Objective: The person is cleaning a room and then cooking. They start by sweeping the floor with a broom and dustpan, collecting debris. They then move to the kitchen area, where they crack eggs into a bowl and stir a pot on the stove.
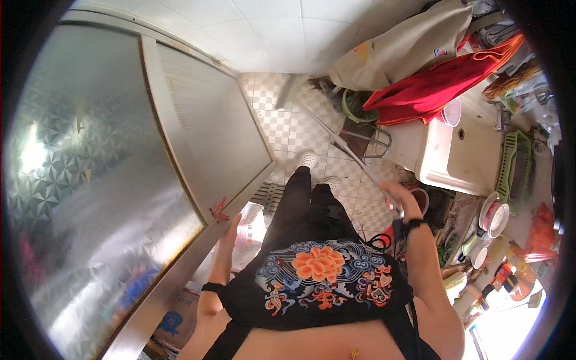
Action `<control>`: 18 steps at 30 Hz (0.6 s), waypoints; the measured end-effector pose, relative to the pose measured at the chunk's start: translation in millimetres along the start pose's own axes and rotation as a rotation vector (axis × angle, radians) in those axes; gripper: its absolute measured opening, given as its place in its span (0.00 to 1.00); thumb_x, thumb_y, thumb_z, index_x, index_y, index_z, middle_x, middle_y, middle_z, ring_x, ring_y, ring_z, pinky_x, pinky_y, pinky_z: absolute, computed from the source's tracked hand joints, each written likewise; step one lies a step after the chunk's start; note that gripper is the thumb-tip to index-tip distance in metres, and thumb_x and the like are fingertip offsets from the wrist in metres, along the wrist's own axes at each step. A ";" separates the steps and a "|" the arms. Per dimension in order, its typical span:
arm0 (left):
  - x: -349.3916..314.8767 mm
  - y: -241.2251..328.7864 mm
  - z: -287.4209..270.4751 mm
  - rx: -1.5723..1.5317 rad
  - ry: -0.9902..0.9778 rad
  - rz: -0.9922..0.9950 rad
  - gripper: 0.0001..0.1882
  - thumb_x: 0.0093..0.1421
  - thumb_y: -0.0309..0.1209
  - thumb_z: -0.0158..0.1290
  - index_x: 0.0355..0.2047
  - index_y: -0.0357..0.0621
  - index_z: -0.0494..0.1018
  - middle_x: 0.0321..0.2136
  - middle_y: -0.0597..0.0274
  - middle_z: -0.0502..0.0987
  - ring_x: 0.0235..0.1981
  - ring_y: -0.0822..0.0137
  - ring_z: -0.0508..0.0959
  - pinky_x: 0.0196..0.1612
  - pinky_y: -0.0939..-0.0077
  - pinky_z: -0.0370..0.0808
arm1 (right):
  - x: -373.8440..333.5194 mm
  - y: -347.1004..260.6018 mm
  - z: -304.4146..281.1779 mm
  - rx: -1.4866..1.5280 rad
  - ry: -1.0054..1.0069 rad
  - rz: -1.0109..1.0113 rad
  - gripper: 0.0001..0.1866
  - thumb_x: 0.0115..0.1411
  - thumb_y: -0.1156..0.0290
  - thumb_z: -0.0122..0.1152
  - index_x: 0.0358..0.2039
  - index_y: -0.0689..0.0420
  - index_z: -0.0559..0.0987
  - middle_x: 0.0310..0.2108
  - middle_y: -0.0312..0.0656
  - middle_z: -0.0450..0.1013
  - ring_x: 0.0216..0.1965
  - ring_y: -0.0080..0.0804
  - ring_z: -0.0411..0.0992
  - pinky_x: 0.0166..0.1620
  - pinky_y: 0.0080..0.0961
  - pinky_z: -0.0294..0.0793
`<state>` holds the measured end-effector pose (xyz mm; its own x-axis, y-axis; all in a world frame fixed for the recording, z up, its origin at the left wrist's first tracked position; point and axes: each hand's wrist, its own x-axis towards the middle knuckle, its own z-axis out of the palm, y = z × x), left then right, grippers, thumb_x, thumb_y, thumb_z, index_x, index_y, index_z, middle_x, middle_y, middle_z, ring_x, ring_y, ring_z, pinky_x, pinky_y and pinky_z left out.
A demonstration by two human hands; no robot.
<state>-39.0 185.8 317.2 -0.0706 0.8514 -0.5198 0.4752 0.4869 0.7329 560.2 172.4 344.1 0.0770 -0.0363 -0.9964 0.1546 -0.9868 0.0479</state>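
Note:
My right hand (401, 201) is closed around the upper end of a long grey pole (345, 147). It slants away to the tiled floor near the far wall, where its flat grey end (286, 91) is smeared by motion, so I cannot tell whether it is a mop or a squeegee. My left hand (233, 227) is at the metal edge of the frosted-glass door (180, 126), close to a red ribbon (219, 210) tied there. The fingers of that hand are too hidden to read.
A white sink (432, 159) stands at the right, with red cloth (432, 96) and beige cloth (396, 57) hanging beyond it. Beside it is a green rack (515, 165). A metal-framed stool (378, 144) and green basket (354, 108) sit on the floor. White bags (246, 240) lie by the door.

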 end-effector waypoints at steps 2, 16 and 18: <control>0.2 9.1 8.3 -0.008 -0.029 0.025 0.24 0.54 0.38 0.59 0.47 0.38 0.69 0.43 0.57 0.74 0.43 0.64 0.72 0.48 0.71 0.69 | -15.6 71.3 10.2 0.203 0.018 0.047 0.19 0.61 0.53 0.50 0.36 0.57 0.72 0.16 0.39 0.68 0.13 0.28 0.67 0.15 0.28 0.64; 60.4 83.7 42.4 0.625 -0.498 0.472 0.20 0.55 0.33 0.57 0.46 0.37 0.70 0.33 0.55 0.78 0.32 0.62 0.78 0.36 0.71 0.74 | -11.9 114.9 102.3 0.203 0.013 -0.264 0.12 0.62 0.60 0.49 0.35 0.56 0.69 0.25 0.38 0.68 0.20 0.29 0.68 0.21 0.25 0.68; 68.6 85.8 59.8 0.344 -0.615 0.187 0.24 0.57 0.42 0.54 0.49 0.40 0.68 0.44 0.57 0.74 0.44 0.64 0.72 0.47 0.70 0.69 | -23.2 123.8 96.5 0.497 -0.055 -0.072 0.16 0.60 0.57 0.51 0.36 0.58 0.71 0.25 0.37 0.68 0.18 0.29 0.67 0.19 0.25 0.66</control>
<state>49.4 274.3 318.3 0.4961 0.6015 -0.6262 0.6869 0.1692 0.7067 482.5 35.8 366.3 0.0297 0.0395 -0.9988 -0.3313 -0.9423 -0.0471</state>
